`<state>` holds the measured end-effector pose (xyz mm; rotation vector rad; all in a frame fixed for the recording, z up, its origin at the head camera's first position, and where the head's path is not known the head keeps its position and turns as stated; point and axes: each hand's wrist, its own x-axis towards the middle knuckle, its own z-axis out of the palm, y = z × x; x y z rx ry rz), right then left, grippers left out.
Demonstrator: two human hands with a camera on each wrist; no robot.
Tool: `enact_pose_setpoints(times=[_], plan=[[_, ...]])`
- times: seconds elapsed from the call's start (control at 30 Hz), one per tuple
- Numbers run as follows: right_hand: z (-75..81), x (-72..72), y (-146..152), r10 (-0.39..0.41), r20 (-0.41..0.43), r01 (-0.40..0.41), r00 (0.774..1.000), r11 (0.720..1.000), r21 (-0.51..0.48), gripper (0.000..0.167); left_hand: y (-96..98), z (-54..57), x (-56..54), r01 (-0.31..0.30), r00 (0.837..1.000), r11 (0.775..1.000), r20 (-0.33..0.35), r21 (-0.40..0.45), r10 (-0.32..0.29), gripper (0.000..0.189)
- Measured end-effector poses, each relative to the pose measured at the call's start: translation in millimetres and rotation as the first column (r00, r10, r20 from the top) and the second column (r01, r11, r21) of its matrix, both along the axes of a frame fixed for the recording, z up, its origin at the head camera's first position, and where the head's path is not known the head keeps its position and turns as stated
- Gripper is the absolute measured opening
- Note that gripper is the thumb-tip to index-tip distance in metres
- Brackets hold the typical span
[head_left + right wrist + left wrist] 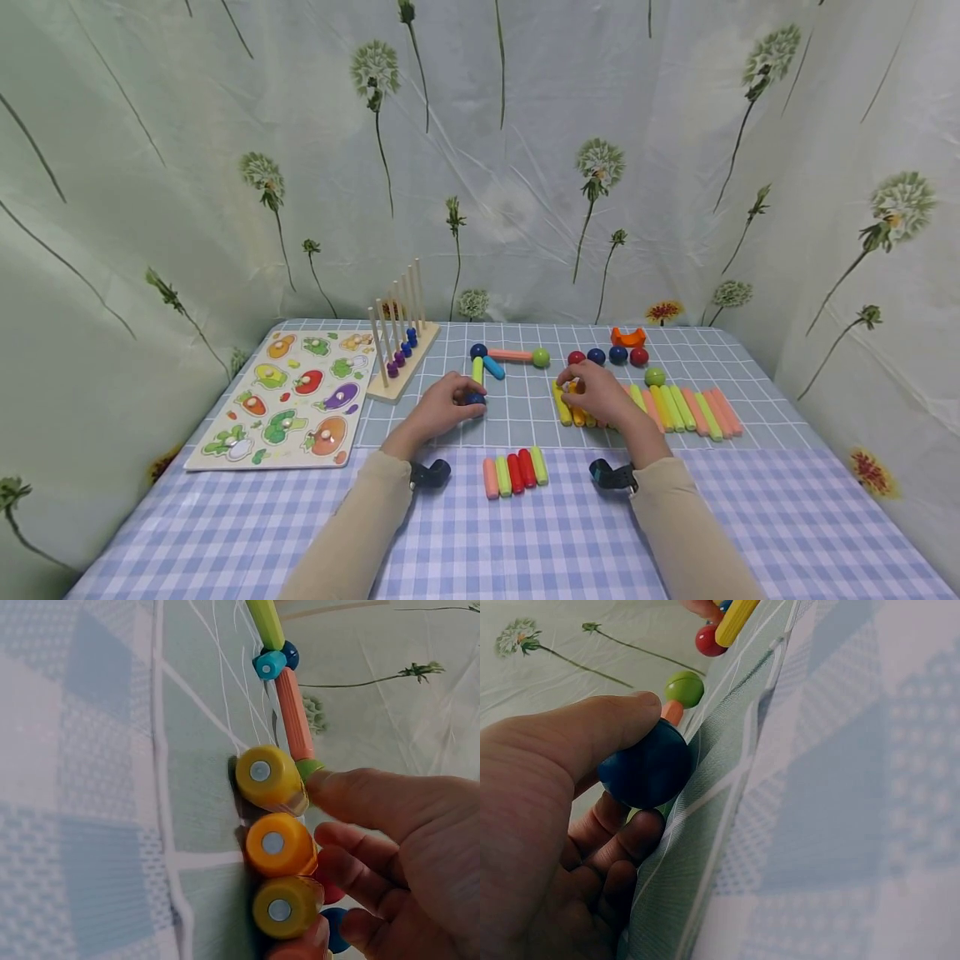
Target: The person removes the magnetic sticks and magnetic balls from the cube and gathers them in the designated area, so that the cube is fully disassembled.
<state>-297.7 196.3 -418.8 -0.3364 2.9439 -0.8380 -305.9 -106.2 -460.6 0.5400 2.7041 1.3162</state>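
Observation:
My left hand (447, 406) pinches a dark blue ball (646, 765) between thumb and fingers, close over the grey-green cloth. Just beyond it, a lime magnetic stick (477, 369) and a short blue stick (493, 367) meet another dark blue ball (478, 351). From that ball a salmon stick (510, 355) runs to a green ball (541, 357). My right hand (596, 393) has its thumb and index finger at the sides of a yellow magnetic stick (266, 776), gripping its far part. Beside that lie an orange stick (277, 844) and another yellow stick (285, 907), silver discs in their ends.
A vegetable puzzle board (358, 433) and a wooden peg stand (390, 390) are at left. Several short sticks (516, 472) lie in front. Red and blue balls (617, 355), an orange arched piece (628, 337) and a row of sticks (693, 410) are at right.

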Motion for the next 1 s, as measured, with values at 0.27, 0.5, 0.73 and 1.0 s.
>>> enact_pose_setpoints(times=[0.27, 0.5, 0.73, 1.0], plan=[[1.4, 3.8, -1, 0.055, -0.034, -0.050, 0.998, 0.992, 0.120, 0.028, -2.3, 0.5, 1.4, -0.007, 1.000, 1.000, 0.009, 0.004, 0.007, 0.024], [2.6, 4.2, 4, 0.029, -0.025, -0.025, 0.999, 0.989, 0.144, 0.032, -3.6, -2.0, 2.3, -0.010, 1.000, 1.000, 0.008, 0.012, 0.010, 0.023], [3.7, 4.3, 5, 0.029, -0.005, -0.029, 1.000, 0.995, 0.093, 0.032, -2.4, -0.6, 4.0, -0.009, 1.000, 1.000, 0.004, 0.014, 0.008, 0.024], [5.1, 5.4, -12, 0.009, -0.034, -0.013, 0.999, 0.989, -0.145, 0.038, -1.9, -0.5, 1.4, 0.007, 1.000, 1.000, 0.008, 0.015, -0.008, 0.024]])
